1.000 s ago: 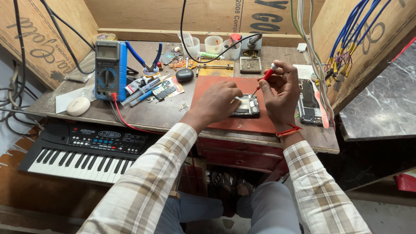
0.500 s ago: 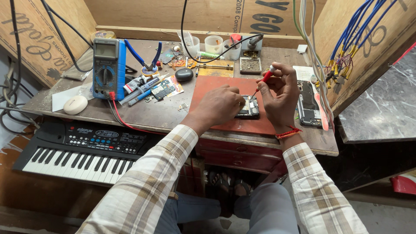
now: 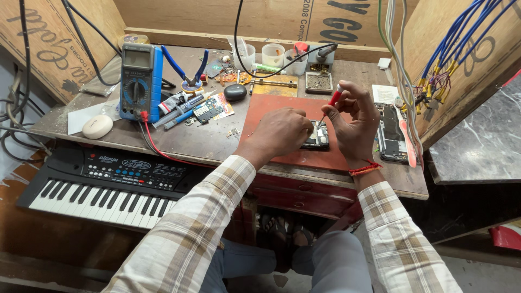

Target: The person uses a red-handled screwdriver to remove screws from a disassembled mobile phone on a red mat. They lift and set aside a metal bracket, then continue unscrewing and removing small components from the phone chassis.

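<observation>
My right hand [image 3: 355, 122] is curled around a small red-handled screwdriver [image 3: 331, 103], thumb and fingertips pinched tight on the handle, the shaft angling down and to the left. Its tip meets the top edge of the opened phone [image 3: 317, 135] that lies on the red work mat [image 3: 266, 111]. The rest of my fingers fold in toward the palm, not spread at all.

My left hand [image 3: 279, 130] lies knuckles-up over the left side of that phone, fingers bent and pressed down on it, pinning it flat to the mat. How much of the phone sits under my palm I can't tell; only its right half shows.

Both hands sit close together, the phone between them, at the front middle of the wooden bench [image 3: 206, 144]. Just right of my right hand, a second opened phone [image 3: 389, 135] lies on the bench. Off to the left stands a blue multimeter [image 3: 140, 81], and below the bench edge a black keyboard [image 3: 108, 187] stretches out.
</observation>
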The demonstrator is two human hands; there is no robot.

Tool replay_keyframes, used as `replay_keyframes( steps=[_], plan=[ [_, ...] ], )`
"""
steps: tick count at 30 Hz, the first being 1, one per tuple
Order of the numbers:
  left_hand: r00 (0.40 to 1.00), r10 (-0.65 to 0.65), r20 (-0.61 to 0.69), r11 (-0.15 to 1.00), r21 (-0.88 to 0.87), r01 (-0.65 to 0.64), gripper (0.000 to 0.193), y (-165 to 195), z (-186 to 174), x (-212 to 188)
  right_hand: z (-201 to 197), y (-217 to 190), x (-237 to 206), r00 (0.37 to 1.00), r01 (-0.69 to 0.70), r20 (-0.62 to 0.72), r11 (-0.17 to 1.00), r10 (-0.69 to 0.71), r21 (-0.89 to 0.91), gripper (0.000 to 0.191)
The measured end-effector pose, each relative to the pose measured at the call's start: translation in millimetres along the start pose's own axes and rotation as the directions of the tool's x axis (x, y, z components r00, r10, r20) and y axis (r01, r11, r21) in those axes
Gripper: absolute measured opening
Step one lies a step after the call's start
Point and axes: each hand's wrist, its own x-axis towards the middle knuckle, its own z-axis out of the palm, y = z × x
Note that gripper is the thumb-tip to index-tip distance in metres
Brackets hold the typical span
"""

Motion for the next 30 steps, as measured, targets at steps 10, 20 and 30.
replay_keyframes(
  steps=[10, 20, 30],
  plan=[
    [1.0, 0.02, -0.02, 0.999, -0.038, -0.021, 0.018, -2.9, -2.1, -0.9, 1.0, -3.4, -2.4, 0.998, -0.027, 0.06, 0.998, 0.023, 0.056, 0.05],
    [0.998, 0.033, -0.054, 0.998, -0.045, -0.036, 0.017, -4.7, -0.4, -9.9, 2.9, 3.8, 0.2, 0.998, -0.058, 0.004, 0.998, 0.058, 0.023, 0.051],
    [0.999, 0.025, -0.042, 0.998, -0.064, -0.028, 0.017, -4.5, -2.5, -8.9, 6.1, -9.7, 4.7, 0.992, -0.032, 0.123, 0.999, 0.026, 0.043, 0.05]
  ],
)
